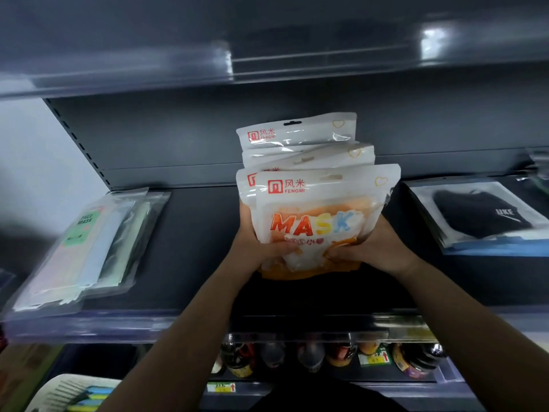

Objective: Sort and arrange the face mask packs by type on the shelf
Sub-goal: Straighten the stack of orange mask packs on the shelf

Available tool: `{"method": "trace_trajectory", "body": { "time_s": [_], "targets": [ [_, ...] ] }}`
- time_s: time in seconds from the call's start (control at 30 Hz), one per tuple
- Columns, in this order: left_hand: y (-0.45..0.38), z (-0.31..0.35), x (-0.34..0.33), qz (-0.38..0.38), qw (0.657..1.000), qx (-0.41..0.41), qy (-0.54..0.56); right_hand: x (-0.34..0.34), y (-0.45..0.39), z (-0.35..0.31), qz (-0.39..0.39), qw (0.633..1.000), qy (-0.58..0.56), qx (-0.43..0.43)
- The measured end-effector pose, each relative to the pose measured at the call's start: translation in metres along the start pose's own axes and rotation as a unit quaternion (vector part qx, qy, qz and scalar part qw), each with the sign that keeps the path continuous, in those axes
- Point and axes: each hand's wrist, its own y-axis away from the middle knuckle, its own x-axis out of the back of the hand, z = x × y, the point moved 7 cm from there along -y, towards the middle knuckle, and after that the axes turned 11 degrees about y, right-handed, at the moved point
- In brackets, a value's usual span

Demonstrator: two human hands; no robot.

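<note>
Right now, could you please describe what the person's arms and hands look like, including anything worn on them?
Both forearms are bare, with no sleeves reaching into view. The left hand and the right hand wear no gloves, and no rings, watch or bracelet show at the wrists. A dark garment shows at the bottom edge, near the body.

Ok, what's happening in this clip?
A person is sorting mask packs on a dark shelf. Both hands, left hand and right hand, grip a bunch of white and orange FENGMI packs upright at the shelf's middle. A pile of clear pastel packs lies to the left, black mask packs to the right.
</note>
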Motion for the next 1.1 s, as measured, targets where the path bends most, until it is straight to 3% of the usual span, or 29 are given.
{"method": "trace_trajectory", "body": {
  "time_s": [0.3, 0.4, 0.63, 0.8, 0.97, 1.1],
  "targets": [
    [0.01, 0.019, -0.004, -0.082, 0.996, -0.013, -0.038, 0.005, 0.013, -0.025, -0.034, 0.998, -0.041, 0.019],
    [0.012, 0.023, -0.005, -0.069, 0.997, -0.028, -0.037, -0.001, 0.017, -0.027, -0.036, 0.999, -0.026, 0.022],
    [0.006, 0.035, 0.0, -0.022, 0.995, -0.085, -0.055, 0.009, 0.017, -0.046, 0.093, 0.992, -0.026, 0.077],
    [0.007, 0.024, -0.005, 0.02, 0.997, -0.079, -0.007, -0.005, 0.018, -0.036, 0.086, 0.996, -0.016, 0.035],
    [0.007, 0.02, -0.009, 0.01, 0.998, -0.067, -0.001, -0.009, 0.02, -0.025, 0.103, 0.994, -0.001, 0.027],
    [0.01, 0.016, -0.005, 0.038, 0.996, -0.076, 0.017, -0.014, 0.023, -0.019, 0.151, 0.988, 0.013, 0.026]
  ]
}}
